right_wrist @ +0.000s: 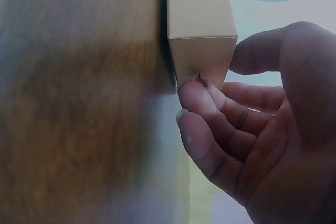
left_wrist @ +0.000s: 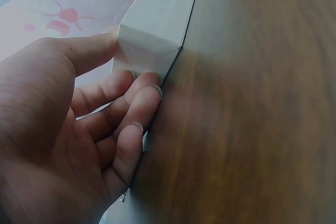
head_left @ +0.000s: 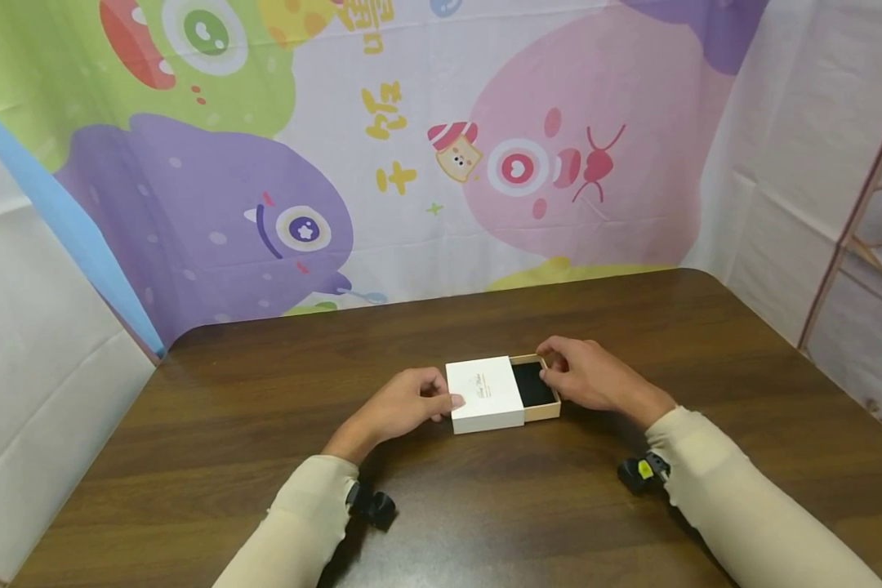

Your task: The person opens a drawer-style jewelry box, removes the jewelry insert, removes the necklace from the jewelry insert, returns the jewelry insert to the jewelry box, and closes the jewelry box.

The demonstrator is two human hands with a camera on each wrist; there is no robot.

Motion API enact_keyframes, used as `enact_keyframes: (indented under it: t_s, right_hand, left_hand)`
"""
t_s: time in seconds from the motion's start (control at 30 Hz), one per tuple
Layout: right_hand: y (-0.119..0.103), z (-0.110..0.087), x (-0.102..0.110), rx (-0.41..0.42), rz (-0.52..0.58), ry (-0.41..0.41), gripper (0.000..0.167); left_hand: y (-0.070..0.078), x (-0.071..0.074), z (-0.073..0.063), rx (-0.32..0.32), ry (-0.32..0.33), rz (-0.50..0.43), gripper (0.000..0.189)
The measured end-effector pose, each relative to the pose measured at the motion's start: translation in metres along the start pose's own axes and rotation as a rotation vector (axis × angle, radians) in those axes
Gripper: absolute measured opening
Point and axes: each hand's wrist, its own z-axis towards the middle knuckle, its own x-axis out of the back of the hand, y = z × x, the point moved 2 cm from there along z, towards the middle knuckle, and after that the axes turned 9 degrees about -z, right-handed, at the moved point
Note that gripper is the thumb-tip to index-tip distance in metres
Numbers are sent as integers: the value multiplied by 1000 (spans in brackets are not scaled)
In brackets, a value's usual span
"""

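A white box sleeve (head_left: 485,414) with small gold print on top lies flat on the table. From its right end a tan inner tray (head_left: 542,412) sticks out partway, and a black pad (head_left: 532,385) shows inside. My left hand (head_left: 404,402) grips the sleeve's left end, thumb over the top edge, curled fingers against the end face (left_wrist: 144,56). At the tray's outer end, my right hand (head_left: 590,374) pinches the wall, thumb at the rim and fingers on the outer face (right_wrist: 202,53). The part of the tray within the sleeve is hidden.
The dark wooden table (head_left: 265,359) extends around the box. Behind it hangs a cloth (head_left: 412,245) with cartoon monsters, and pale cloth hangs at both sides. A black wrist camera (head_left: 371,505) is strapped at the left cuff, another camera (head_left: 641,474) at the right.
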Motion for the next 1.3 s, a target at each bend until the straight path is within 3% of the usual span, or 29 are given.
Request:
enact_keyframes:
  t_s: [0.3,0.6,1.3]
  right_hand:
    - [0,1,1,8,-8,14,36]
    - [-2,1,2,29,2,19,37]
    - [-4,0,-1,13,63,-71,47]
  left_hand:
    - [-1,0,0,7,-2,-10,28]
    - [0,0,1,-33,-12,-19,25]
    - [-1,0,1,-30,-4,-2,26]
